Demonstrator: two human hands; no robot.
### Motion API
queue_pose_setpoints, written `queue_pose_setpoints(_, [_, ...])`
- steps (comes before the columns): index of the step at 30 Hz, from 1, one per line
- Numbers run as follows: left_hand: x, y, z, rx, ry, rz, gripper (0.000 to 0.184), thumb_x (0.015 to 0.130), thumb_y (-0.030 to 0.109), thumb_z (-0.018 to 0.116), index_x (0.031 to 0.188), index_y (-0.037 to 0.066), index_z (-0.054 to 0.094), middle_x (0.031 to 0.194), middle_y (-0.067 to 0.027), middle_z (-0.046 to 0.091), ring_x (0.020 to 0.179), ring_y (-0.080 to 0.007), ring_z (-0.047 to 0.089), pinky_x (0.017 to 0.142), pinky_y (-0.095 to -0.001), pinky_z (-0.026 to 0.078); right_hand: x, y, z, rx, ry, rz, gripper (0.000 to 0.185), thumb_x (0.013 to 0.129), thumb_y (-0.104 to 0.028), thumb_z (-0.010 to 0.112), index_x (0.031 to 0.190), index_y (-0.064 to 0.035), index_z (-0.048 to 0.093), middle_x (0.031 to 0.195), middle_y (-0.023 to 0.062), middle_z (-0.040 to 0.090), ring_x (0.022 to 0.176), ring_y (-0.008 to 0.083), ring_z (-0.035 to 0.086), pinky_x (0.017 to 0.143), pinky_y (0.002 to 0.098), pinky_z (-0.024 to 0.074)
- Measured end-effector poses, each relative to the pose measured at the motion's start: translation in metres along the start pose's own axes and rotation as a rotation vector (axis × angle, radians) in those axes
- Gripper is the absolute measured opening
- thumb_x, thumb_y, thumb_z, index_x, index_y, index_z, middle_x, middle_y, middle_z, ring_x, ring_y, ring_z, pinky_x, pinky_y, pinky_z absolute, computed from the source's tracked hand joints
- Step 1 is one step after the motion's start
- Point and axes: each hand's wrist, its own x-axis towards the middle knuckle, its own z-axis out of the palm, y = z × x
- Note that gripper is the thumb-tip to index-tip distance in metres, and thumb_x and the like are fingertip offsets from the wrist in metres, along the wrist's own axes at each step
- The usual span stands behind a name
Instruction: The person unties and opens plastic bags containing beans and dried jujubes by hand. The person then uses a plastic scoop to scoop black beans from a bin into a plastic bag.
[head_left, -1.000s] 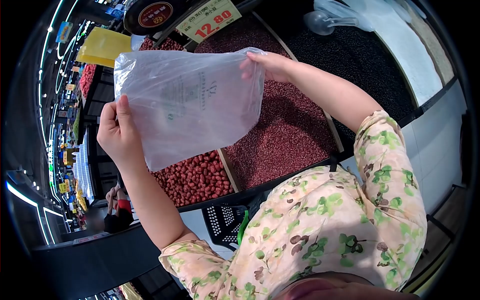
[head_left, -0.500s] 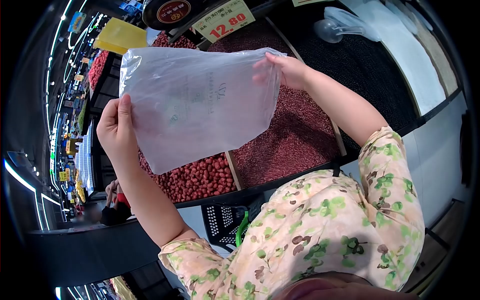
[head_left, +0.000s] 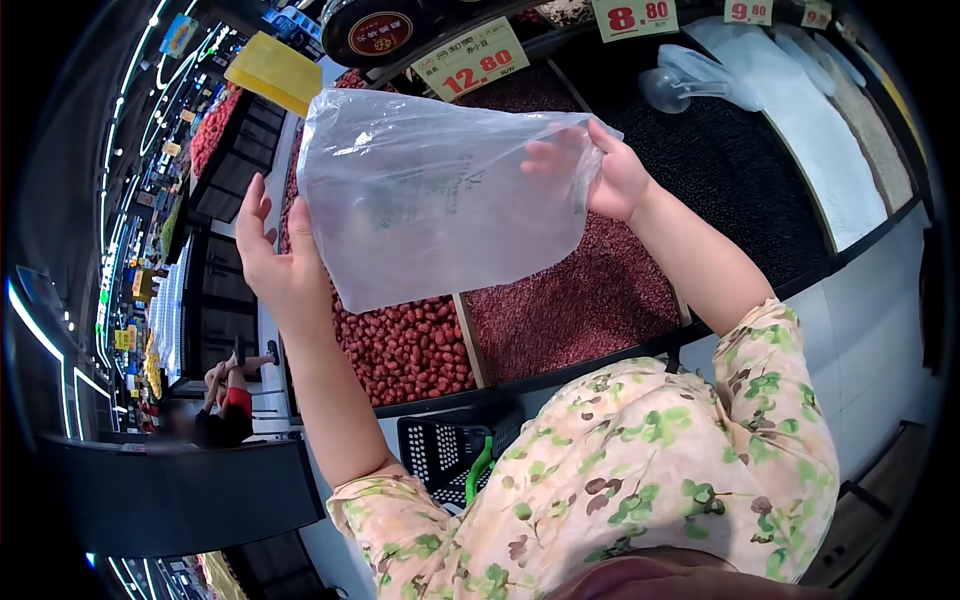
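A clear plastic bag [head_left: 440, 200] with faint green print hangs spread out in front of me. My right hand [head_left: 610, 175] grips its right edge, the thumb outside and the fingers showing through the plastic. Beside the bag's left edge is my left hand [head_left: 280, 245], its thumb and fingers apart, holding nothing. Behind the bag lie a bin of small dark red beans [head_left: 580, 300] and a bin of larger red dates or nuts [head_left: 410, 350].
Black beans [head_left: 720, 180] fill a bin at the right, with a clear scoop [head_left: 665, 90] on top. White grains [head_left: 800, 130] lie beyond. Price signs [head_left: 470, 60] stand at the back. A black basket [head_left: 440, 455] is below the bins. A person [head_left: 225, 410] is at the far left.
My left hand has let go of the bag's left edge and opened. My right hand has moved right and slightly down with the bag. The view has shifted, showing more price signs.
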Motion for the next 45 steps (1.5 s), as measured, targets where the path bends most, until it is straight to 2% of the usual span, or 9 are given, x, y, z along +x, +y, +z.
queue_pose_setpoints(4, [-0.061,0.04,0.016,0.031,-0.184,0.314,0.041,0.078,0.012,0.066,0.116,0.0,0.056,0.118,-0.0178,0.056,0.106,-0.0319,0.054,0.093,-0.0394,0.042,-0.014,0.023,0.006,0.158,-0.237,-0.056,0.062,0.097,-0.05,0.008,0.13,-0.0132,0.046,0.132,0.0164,0.048,0.123,0.0361,0.044,0.099,0.0565,0.0363])
queue_pose_setpoints(8, [-0.13,0.064,0.061,-0.074,-0.636,-0.092,0.089,0.068,0.037,0.076,0.134,-0.006,0.034,0.118,-0.0289,0.052,0.102,-0.0401,0.057,0.084,-0.0428,0.048,-0.031,0.064,0.017,0.17,-0.219,-0.026,0.06,0.097,-0.051,0.015,0.131,-0.0106,0.045,0.134,0.0145,0.047,0.125,0.0339,0.042,0.102,0.0569,0.0321])
queue_pose_setpoints(14, [-0.185,0.038,0.084,-0.447,-0.467,-0.332,0.053,0.072,0.011,0.072,0.117,-0.004,0.049,0.099,-0.0158,0.059,0.089,-0.0253,0.061,0.076,-0.0318,0.048,-0.057,0.117,0.005,0.002,-0.179,0.124,0.052,0.099,-0.039,0.024,0.135,-0.0046,0.038,0.135,0.0143,0.044,0.124,0.029,0.043,0.105,0.0461,0.031])
queue_pose_setpoints(20, [-0.193,0.024,0.044,-0.694,-0.272,-0.497,0.015,0.078,-0.009,0.057,0.092,-0.004,0.06,0.081,-0.0069,0.054,0.072,-0.0153,0.054,0.066,-0.0238,0.042,-0.102,0.109,0.004,-0.852,-0.254,0.108,0.045,0.09,-0.019,0.055,0.131,-0.003,0.045,0.126,0.0091,0.053,0.115,0.0178,0.051,0.098,0.0351,0.041])
queue_pose_setpoints(24, [-0.215,0.009,0.032,-0.674,-0.317,-0.486,0.015,0.077,-0.009,0.057,0.09,-0.003,0.06,0.083,-0.0091,0.054,0.073,-0.0186,0.054,0.067,-0.0249,0.042,-0.143,0.089,0.032,-1.459,-0.529,-0.304,0.04,0.077,-0.011,0.068,0.114,-0.002,0.06,0.11,0.0153,0.062,0.103,0.0247,0.06,0.087,0.0353,0.0475])
queue_pose_setpoints(28, [-0.23,0.023,0.023,-0.739,-0.404,-0.443,0.015,0.076,-0.006,0.058,0.091,-0.002,0.06,0.093,-0.0118,0.057,0.084,-0.0242,0.058,0.076,-0.0279,0.044,-0.17,0.088,0.055,-1.607,-0.283,-1.088,0.055,0.064,-0.011,0.075,0.116,-0.0068,0.055,0.114,0.0186,0.059,0.1,0.0355,0.06,0.081,0.042,0.0503])
queue_pose_setpoints(34, [-0.262,0.038,-0.004,-1.369,-0.766,-0.855,0.013,0.091,0.001,0.05,0.102,-0.002,0.055,0.104,-0.0052,0.059,0.095,-0.0081,0.053,0.083,-0.0229,0.043,-0.152,0.142,0.045,-1.999,-0.252,-0.555,0.09,0.056,-0.016,0.081,0.136,-0.0161,0.039,0.142,0.0169,0.034,0.127,0.0379,0.037,0.102,0.0497,0.0338])
queue_pose_setpoints(39, [-0.269,0.037,-0.026,-1.484,-0.689,-1.112,0.011,0.094,0.006,0.05,0.101,0.0,0.054,0.09,-0.003,0.06,0.081,-0.0082,0.056,0.074,-0.0226,0.045,-0.144,0.184,0.032,-2.053,-0.071,-0.254,0.062,0.064,-0.015,0.071,0.123,-0.0116,0.052,0.102,0.0106,0.058,0.094,0.0305,0.057,0.078,0.0397,0.049])
queue_pose_setpoints(45, [-0.293,0.016,-0.043,-1.404,-0.555,-1.131,0.01,0.091,0.005,0.054,0.1,0.002,0.054,0.087,-0.0024,0.06,0.071,-0.0053,0.054,0.063,-0.0192,0.043,-0.132,0.2,0.018,-2.004,-0.344,-0.257,0.029,0.067,-0.014,0.069,0.093,-0.0049,0.063,0.111,0.0102,0.056,0.1,0.0316,0.056,0.083,0.0407,0.0475])
